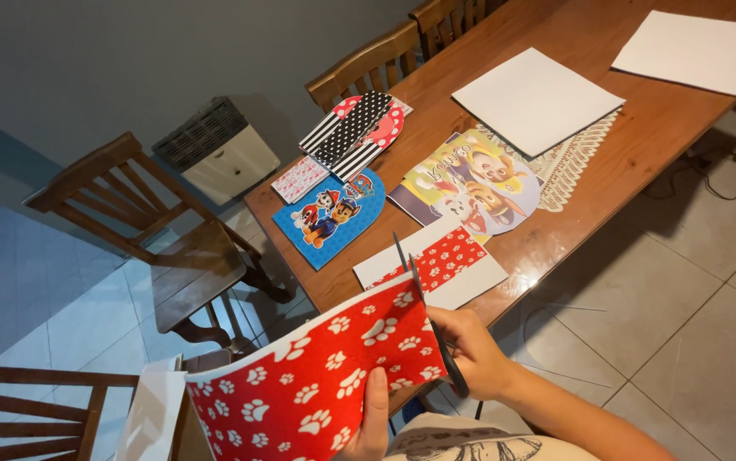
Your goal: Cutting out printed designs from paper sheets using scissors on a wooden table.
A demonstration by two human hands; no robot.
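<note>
While only the head view is available, it shows the work plainly. Right hand (474,350) has its fingers closed through the handles of the scissors (423,312), blades parted and set into the right edge of the red paw-print sheet (317,384). Left hand (374,418) pinches that sheet from below, thumb on top, holding it in the air off the near edge of the worktop (641,137).

Judgement: the sheet bows where it is unsupported. A grip closer to the blades, with the sheet kept taut and fed into them, should give a straighter cut.

A smaller red paw-print piece (445,256) lies on white card at the near edge, and a blue cartoon-dog cutout (329,218) lies near the left edge.
</note>
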